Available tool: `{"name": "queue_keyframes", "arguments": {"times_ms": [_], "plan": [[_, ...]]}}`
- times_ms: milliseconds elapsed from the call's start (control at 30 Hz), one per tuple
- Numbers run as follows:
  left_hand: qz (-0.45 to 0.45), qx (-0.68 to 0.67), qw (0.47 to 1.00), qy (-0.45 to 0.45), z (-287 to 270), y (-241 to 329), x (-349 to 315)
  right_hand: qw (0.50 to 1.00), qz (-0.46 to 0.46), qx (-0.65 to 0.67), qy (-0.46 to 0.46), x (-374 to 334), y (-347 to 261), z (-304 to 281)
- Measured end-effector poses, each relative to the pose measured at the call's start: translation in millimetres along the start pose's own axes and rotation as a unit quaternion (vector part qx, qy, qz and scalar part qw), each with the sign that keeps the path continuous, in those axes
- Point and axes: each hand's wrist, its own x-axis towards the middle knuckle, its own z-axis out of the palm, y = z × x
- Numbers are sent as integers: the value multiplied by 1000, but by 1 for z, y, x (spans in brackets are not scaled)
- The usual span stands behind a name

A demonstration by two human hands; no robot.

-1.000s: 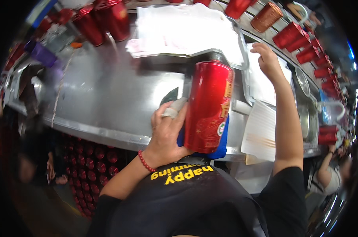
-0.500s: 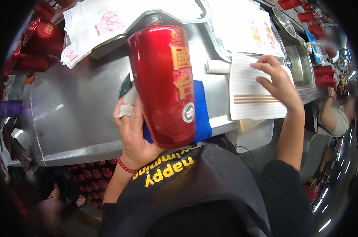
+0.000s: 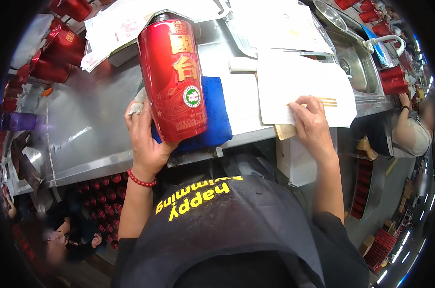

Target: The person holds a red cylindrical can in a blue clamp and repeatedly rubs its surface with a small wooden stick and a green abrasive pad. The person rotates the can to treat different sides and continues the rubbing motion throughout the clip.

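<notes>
My left hand (image 3: 148,141) grips a glossy red bottle (image 3: 172,91) near its base. The bottle tilts over the counter, with gold lettering and a round green-and-white mark facing up; a finger of this hand wears a pale wrap. Under and beside the bottle lies a folded blue cloth (image 3: 217,113). To the right, my right hand (image 3: 309,120) is closed in a pinch at the lower part of a white sheet (image 3: 284,81) printed with gold-brown stripes. Fingers hide part of the stripes, and whether a separate strip is between the fingertips is unclear.
White printed papers (image 3: 280,24) lie on trays along the back of the metal counter (image 3: 92,125). A sink (image 3: 359,72) is at the right. Red bottles (image 3: 66,45) stand far left, more sit below the counter, and a co-worker (image 3: 409,127) is at the far right.
My right hand has come down from above the sheet, its spread fingers now pinched at the lower part. The bottle has shifted left and up in view, with its round mark turned more toward me.
</notes>
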Motion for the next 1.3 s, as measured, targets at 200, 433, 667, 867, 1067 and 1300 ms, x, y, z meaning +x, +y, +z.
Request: {"name": "queue_keyframes", "arguments": {"times_ms": [200,433,667,867,1067,1300], "plan": [[-5,-5,1000,23,1,7,1,998,-56,34,-1,0,-1,3],[-3,18,998,56,-2,16,2,998,-20,-1,60,-6,10,10],[216,-19,976,-23,-4,113,18,997,-11,-6,80,-6,9,13],[35,45,984,-166,83,150,64,997,-19,-36,60,-8,12,13],[-122,58,977,-166,117,145,83,999,-20,-6,50,-7,16,13],[-168,85,963,-191,124,156,88,997,-45,-8,67,-7,22,15]]}}
